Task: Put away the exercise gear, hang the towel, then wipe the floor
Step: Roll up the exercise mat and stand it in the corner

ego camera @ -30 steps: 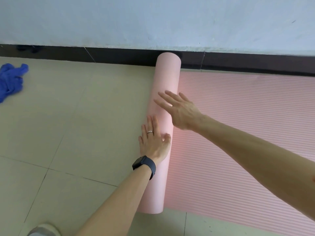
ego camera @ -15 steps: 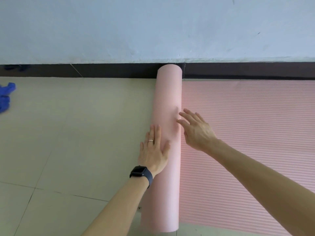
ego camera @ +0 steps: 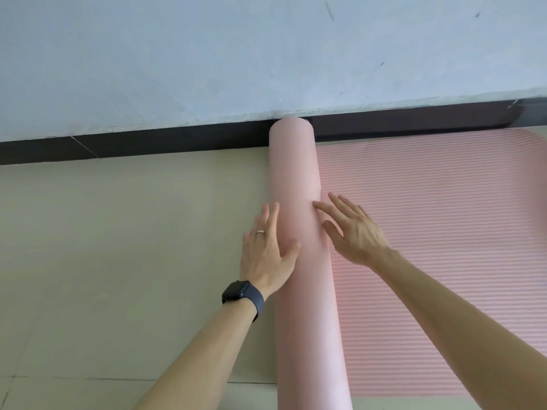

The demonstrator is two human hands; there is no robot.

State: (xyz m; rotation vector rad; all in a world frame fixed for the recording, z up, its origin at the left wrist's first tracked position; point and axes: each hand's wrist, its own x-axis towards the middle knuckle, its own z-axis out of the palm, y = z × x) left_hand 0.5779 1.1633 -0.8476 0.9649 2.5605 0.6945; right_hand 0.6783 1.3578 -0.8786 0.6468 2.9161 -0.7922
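Grip spread flat on both sides: left hand and right hand press a half-rolled pink mat on the floor beside the wall. Rolling looks unfinished; hanging the towel and wiping likely remain.

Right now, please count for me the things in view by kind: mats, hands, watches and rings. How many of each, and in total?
Pink mat: 1
Hands: 2, left hand and right hand
Watch: 1
Ring: 1
Total: 5
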